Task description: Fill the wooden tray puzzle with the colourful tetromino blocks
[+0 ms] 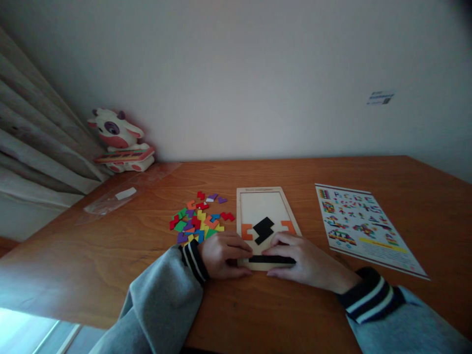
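A pale wooden puzzle tray (258,190) lies flat on the table in front of me. Along its near edge runs a long black puzzle piece (271,259). My left hand (225,255) is closed at the tray's near left corner, its fingertips by the strip's left end. My right hand (300,258) has its fingers and thumb around the strip's right part; exact contact is partly hidden. Further inside the tray are a black stepped piece (263,230), an orange piece (246,232) by the left wall and another orange piece (288,226) by the right wall.
Several loose coloured pieces (195,221) are heaped left of the tray. A printed pattern sheet (363,226) lies to the right. At the back left are a clear plastic bag (106,204) and a cow toy with a keyboard (121,142), near a curtain (40,132). A wall (258,78) stands behind the table.
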A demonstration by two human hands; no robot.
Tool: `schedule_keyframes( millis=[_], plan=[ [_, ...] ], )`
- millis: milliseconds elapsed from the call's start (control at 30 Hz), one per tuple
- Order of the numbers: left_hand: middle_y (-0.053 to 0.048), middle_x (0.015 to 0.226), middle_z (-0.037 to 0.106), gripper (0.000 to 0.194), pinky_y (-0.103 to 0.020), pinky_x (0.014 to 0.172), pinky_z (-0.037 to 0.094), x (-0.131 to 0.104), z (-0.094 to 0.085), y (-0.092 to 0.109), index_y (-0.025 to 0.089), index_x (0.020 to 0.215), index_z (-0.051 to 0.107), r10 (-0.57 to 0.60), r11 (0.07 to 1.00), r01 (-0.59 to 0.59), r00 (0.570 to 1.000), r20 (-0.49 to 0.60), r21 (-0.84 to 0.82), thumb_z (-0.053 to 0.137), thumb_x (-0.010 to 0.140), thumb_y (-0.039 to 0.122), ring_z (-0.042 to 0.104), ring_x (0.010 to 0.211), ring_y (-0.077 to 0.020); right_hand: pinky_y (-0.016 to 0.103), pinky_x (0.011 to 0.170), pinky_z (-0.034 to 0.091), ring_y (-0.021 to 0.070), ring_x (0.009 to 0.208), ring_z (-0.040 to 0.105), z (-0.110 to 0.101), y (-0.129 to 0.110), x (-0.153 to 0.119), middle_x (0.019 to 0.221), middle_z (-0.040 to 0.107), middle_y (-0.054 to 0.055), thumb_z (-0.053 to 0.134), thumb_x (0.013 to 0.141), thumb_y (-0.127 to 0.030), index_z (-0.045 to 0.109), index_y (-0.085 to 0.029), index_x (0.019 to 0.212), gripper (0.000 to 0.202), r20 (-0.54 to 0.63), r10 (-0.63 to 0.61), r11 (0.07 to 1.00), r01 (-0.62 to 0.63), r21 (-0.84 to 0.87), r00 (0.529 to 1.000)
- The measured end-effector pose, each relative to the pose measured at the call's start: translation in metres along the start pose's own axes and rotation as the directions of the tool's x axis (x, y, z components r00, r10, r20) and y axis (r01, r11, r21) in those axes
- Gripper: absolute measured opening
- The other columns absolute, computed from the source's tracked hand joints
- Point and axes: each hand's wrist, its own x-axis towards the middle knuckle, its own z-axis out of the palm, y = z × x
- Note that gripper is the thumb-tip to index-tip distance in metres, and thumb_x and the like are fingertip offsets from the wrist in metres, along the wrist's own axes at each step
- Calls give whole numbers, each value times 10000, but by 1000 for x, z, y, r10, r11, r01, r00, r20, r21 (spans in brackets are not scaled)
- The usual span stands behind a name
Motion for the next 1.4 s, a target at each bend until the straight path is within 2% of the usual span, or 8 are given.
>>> schedule_keyframes(
  millis=[433, 533, 667, 833, 967, 1133, 1300, 1400],
  plan=[
    [-91, 955, 763, 226, -317, 772, 560, 3, -1, 3, 173, 980, 725, -9, 1000, 8, 1000, 13, 30, 677, 861, 358, 686, 844, -197, 289, 816, 511, 175, 914, 633, 0, 2, -2, 983, 669, 23, 704, 836, -480, 710, -247, 997, 283, -64, -22, 1000, 23, 14, 998],
    [-91, 947, 760, 263, -340, 823, 542, 3, -3, 3, 184, 993, 723, -15, 997, 14, 1000, 5, 82, 684, 855, 404, 685, 897, -205, 308, 836, 521, 180, 936, 640, -1, 7, -1, 994, 676, 37, 642, 901, -414, 702, -243, 1003, 209, -192, -39, 999, 38, -10, 981],
    [-95, 991, 751, 260, -376, 882, 514, 4, -5, 3, 196, 1007, 727, -63, 977, 74, 996, -65, 201, 655, 879, 411, 666, 975, -223, 364, 918, 518, 197, 1015, 640, -3, 20, 0, 1064, 689, 65, 545, 966, -287, 681, -234, 1071, 180, -392, -38, 997, 10, -73, 919],
    [-99, 1195, 690, 309, -428, 938, 510, 3, -5, 0, 208, 1159, 678, -213, 934, 228, 973, -84, 275, 600, 913, 377, 618, 1083, -253, 405, 1006, 496, 204, 1131, 616, -2, 27, -1, 1183, 686, 63, 484, 988, -241, 626, -265, 1230, 282, -361, -66, 994, 31, -103, 930],
    [-100, 1224, 673, 337, -450, 956, 516, 1, -4, -3, 205, 1199, 654, -288, 903, 312, 950, -121, 295, 594, 913, 372, 607, 1102, -260, 395, 1009, 503, 195, 1146, 615, 1, 26, -1, 1227, 672, 59, 465, 988, -219, 580, -276, 1301, 339, -333, -52, 994, 17, -105, 942],
    [-92, 1226, 671, 292, -451, 955, 519, 0, -3, -4, 216, 1181, 668, -308, 898, 324, 946, -101, 297, 547, 930, 305, 610, 1090, -250, 410, 989, 509, 210, 1111, 636, -1, 29, 0, 1183, 699, 52, 483, 977, -235, 619, -269, 1239, 297, -396, -27, 990, -30, -136, 918],
    [-80, 1227, 667, 274, -445, 957, 512, 0, -4, -3, 240, 1144, 699, -309, 901, 312, 949, -59, 302, 520, 944, 297, 604, 1088, -241, 449, 976, 504, 252, 1084, 641, -2, 36, 0, 1154, 701, 72, 582, 928, -326, 670, -249, 1149, 250, -480, 41, 975, -141, -174, 876],
    [-84, 1243, 658, 279, -450, 964, 506, -2, -4, -5, 238, 1153, 696, -315, 899, 316, 948, -53, 304, 518, 949, 305, 601, 1096, -242, 469, 966, 503, 271, 1077, 637, -1, 39, -1, 1142, 699, 84, 633, 895, -383, 684, -234, 1122, 277, -487, 81, 965, -191, -180, 869]
  ],
)
